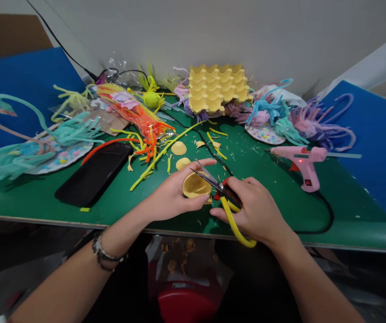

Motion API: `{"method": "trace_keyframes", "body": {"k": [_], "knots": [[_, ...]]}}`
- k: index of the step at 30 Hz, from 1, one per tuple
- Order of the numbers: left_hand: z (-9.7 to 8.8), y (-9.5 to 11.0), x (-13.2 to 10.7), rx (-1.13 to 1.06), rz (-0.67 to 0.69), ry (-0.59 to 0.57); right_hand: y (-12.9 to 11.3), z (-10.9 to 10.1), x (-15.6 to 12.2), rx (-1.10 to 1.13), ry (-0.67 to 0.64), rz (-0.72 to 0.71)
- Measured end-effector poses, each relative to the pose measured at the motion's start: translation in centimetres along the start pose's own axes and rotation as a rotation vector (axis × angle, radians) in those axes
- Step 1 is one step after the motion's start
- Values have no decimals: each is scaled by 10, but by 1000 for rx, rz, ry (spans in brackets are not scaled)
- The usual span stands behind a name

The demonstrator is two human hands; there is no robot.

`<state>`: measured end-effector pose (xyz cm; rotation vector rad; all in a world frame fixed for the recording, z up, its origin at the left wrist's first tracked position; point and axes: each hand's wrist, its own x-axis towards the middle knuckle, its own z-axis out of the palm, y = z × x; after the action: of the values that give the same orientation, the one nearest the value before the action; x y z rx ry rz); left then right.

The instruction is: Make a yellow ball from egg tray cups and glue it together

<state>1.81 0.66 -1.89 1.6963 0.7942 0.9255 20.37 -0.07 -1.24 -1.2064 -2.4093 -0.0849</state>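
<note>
My left hand [171,195] grips a yellow egg-carton cup [193,187] between thumb and fingers, its hollow side facing me. In my right hand [258,208] is a pair of scissors [236,229] with yellow handles. Its blades are apart and point left across the cup's upper rim. Whether they touch the rim, I cannot tell. Just beyond the left fingers lie two more carton cups, one [179,148] behind the other [182,163]. Trimmed carton scraps [216,144] and yellow pipe cleaner pieces [166,150] are scattered around them.
A pink glue gun [302,159] with a lit red light lies at right, its cord on the green table [350,202]. A black phone [95,175] lies at left. Behind are a yellow egg carton [218,87], bundled pipe cleaners [135,112] and fuzzy crafts [75,134]. Blue boards [370,148] flank both sides.
</note>
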Motion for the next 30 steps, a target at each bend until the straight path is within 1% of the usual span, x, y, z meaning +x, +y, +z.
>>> {"method": "trace_keyframes", "body": {"k": [7,10,12,15,21,24,26,27,30], "knots": [[-1,-2,0,-7,-10,3,1,2,0,-11,42,-36],[-2,-1,0,-19,-17,9,1,2,-1,-17,50,-23],[-2,-1,0,-45,-12,6,1,1,-1,7,45,17],[-2,1,0,-94,-2,25,-2,1,-2,85,28,114],[-2,-3,-1,-184,42,100,-2,2,1,265,-8,219],[-2,-3,-1,-246,26,60,1,0,3,323,38,270],[-2,-2,-1,-235,4,39,1,-1,3,314,60,287],[-1,-1,-1,-220,-4,41,0,-2,3,305,45,288],[0,1,0,-212,-9,89,-1,-1,2,256,-60,264]]}}
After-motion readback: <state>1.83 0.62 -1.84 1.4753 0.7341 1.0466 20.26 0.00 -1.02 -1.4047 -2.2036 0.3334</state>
